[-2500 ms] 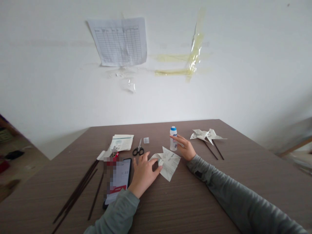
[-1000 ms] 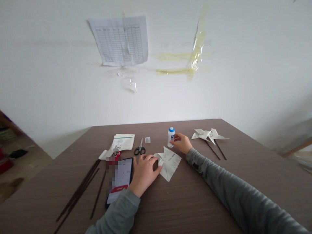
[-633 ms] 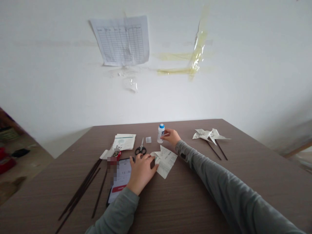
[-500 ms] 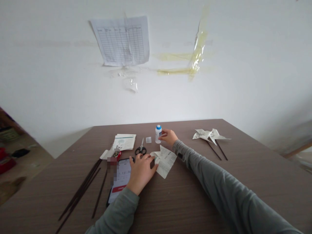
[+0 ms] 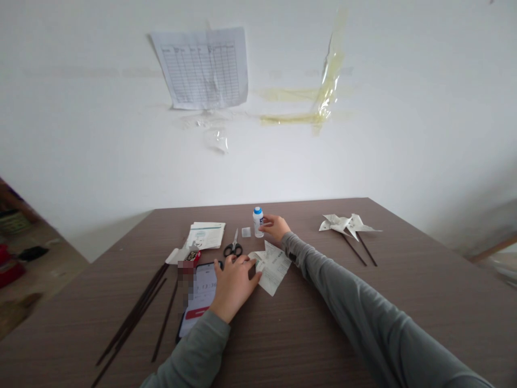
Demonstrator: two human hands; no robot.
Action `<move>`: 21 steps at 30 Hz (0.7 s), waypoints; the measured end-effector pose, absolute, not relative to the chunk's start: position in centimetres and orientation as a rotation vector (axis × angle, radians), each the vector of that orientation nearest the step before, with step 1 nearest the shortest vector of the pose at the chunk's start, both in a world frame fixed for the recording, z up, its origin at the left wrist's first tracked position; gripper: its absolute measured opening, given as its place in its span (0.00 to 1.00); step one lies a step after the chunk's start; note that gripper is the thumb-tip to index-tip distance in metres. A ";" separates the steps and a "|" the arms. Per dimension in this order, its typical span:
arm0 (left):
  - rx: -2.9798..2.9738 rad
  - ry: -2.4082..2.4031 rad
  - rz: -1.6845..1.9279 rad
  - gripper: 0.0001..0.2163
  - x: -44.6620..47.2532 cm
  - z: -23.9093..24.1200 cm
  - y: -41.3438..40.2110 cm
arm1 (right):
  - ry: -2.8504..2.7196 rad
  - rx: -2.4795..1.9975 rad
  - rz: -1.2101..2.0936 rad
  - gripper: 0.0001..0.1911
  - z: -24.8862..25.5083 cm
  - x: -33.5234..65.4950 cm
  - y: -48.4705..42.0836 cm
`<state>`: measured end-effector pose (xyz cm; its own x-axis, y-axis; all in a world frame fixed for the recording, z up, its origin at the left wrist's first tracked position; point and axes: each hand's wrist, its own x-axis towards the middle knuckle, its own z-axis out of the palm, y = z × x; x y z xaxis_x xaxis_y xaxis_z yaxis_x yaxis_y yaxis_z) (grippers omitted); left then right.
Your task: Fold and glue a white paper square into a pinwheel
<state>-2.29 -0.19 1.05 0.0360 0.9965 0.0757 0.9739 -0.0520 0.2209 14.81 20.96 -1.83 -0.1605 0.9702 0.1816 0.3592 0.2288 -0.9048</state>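
Right hand [image 5: 277,228] pinches the upright blue-capped bottle [image 5: 257,224] from its side; left hand [image 5: 236,281], loosely spread, touches the partly folded paper pinwheel [image 5: 275,272] on the table [image 5: 307,334]; lifting that hand might let the folds spring open.

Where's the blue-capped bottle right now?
In the head view, the blue-capped bottle is held upright in the right hand, toward the far side of the table, just right of the small translucent square.

the blue-capped bottle [image 5: 258,223] has been shifted leftward by the right hand [image 5: 277,228], to just beside the small clear box [image 5: 246,231]; the hand's fingers [image 5: 267,229], earlier spread, are now curled against the bottle's side.
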 end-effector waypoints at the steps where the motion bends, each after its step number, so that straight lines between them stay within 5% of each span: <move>1: 2.188 2.078 0.320 0.18 -2.4 1.0 -0.1 | -1.684 -1.265 0.927 0.20 -1.8 14.8 20.9; 9: 2.142 2.088 0.167 0.20 -2.2 1.3 0.2 | -1.733 -1.336 0.822 0.30 -1.8 16.1 20.7; 21: 2.210 2.061 0.290 0.20 -1.8 0.6 -0.3 | -1.968 -1.066 0.573 0.21 -2.8 23.7 13.9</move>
